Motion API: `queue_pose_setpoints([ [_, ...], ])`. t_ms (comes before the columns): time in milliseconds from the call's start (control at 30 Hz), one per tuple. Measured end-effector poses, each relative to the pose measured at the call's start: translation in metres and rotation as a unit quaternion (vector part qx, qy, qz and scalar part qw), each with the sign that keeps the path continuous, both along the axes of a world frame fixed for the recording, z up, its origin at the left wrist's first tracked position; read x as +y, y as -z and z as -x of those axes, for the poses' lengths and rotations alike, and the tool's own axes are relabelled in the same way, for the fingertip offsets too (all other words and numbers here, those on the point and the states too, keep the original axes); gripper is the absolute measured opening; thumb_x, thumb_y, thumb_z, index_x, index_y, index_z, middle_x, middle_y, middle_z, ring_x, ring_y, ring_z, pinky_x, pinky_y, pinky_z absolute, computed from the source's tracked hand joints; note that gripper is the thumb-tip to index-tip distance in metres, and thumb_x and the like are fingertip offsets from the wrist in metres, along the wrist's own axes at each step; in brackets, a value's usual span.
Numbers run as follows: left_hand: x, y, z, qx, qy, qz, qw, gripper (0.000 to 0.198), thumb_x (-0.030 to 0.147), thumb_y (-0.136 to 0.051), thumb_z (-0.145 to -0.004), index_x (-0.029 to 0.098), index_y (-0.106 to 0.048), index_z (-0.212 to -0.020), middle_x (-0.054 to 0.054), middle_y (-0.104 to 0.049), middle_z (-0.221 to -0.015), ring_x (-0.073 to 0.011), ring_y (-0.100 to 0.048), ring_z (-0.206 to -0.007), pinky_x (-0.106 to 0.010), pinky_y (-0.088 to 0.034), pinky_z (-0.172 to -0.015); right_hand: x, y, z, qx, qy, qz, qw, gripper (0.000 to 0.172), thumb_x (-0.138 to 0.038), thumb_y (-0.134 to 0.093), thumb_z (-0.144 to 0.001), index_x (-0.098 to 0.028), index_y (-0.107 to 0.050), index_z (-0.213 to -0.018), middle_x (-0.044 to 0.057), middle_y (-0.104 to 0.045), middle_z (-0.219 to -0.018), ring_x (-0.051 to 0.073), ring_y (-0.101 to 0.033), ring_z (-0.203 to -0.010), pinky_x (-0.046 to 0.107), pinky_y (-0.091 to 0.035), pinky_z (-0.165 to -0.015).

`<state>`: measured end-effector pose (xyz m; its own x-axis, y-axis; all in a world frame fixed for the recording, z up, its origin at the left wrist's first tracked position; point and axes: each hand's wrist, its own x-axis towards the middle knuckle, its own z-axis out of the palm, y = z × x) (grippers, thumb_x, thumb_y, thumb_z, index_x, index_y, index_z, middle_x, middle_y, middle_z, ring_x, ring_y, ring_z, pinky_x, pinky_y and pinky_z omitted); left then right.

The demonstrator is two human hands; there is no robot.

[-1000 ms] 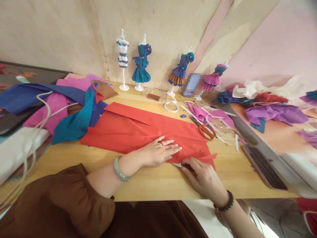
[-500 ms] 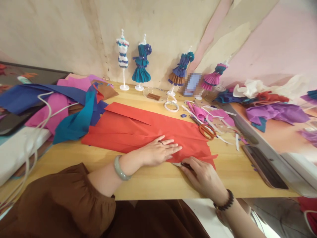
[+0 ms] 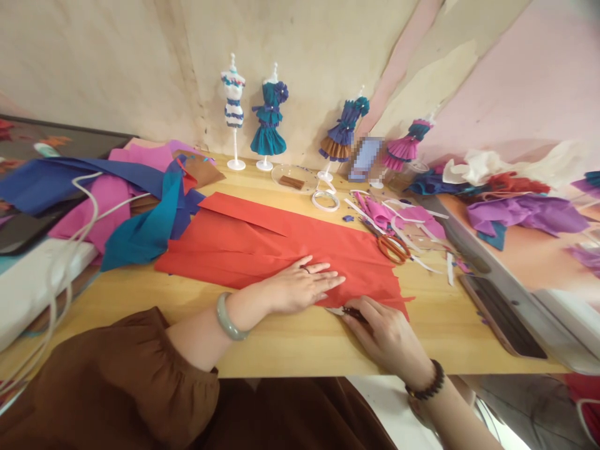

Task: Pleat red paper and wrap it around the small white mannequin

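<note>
A large sheet of red paper (image 3: 262,247) lies folded on the wooden table (image 3: 290,340). My left hand (image 3: 300,287) rests flat on the sheet's near edge, fingers stretched out and pressing it down. My right hand (image 3: 382,334) is closed around a small dark tool (image 3: 352,313), its tip at the paper's near edge just right of my left fingertips. What kind of tool it is I cannot make out.
Orange-handled scissors (image 3: 392,248) lie right of the red sheet among pink scraps (image 3: 384,215). A tape roll (image 3: 325,200) and several small dress forms (image 3: 267,119) stand at the back. Blue and magenta paper (image 3: 140,219) is piled left. A phone (image 3: 501,319) lies right.
</note>
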<state>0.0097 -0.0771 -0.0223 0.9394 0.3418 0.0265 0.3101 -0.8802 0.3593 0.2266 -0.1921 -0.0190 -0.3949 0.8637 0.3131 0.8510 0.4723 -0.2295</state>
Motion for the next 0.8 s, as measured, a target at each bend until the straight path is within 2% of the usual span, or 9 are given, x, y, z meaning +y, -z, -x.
queue_pose_setpoints([
  [233,0.001,0.005,-0.002,-0.018,-0.009,-0.005,1.000,0.051,0.037,-0.030,-0.103,0.030,-0.023,-0.153,0.003,-0.033,-0.157,-0.0190,-0.020,-0.149,-0.050,-0.009,-0.122,0.002,0.000,0.007,-0.002,-0.002,0.001,1.000,0.021,-0.032,-0.043,-0.100,-0.018,-0.058,-0.096,0.005,-0.065,-0.077,0.016,-0.063,-0.064,0.026,-0.045,-0.056],
  [533,0.000,0.000,-0.001,-0.011,-0.013,0.014,1.000,0.049,0.036,-0.022,-0.104,0.029,-0.026,-0.152,0.004,-0.032,-0.157,-0.0179,-0.018,-0.149,-0.047,-0.005,-0.122,0.003,0.001,0.004,0.001,-0.005,0.007,1.000,0.019,-0.030,-0.043,-0.100,-0.019,-0.057,-0.094,0.004,-0.065,-0.077,0.016,-0.063,-0.063,0.026,-0.044,-0.056],
  [800,0.000,-0.002,-0.003,-0.008,-0.017,0.029,0.999,0.050,0.038,-0.024,-0.104,0.029,-0.025,-0.153,0.003,-0.032,-0.158,-0.0179,-0.017,-0.149,-0.047,-0.003,-0.122,0.006,0.001,0.008,0.000,-0.012,0.009,1.000,0.019,-0.032,-0.042,-0.100,-0.019,-0.057,-0.098,0.005,-0.064,-0.078,0.017,-0.063,-0.065,0.026,-0.044,-0.057],
])
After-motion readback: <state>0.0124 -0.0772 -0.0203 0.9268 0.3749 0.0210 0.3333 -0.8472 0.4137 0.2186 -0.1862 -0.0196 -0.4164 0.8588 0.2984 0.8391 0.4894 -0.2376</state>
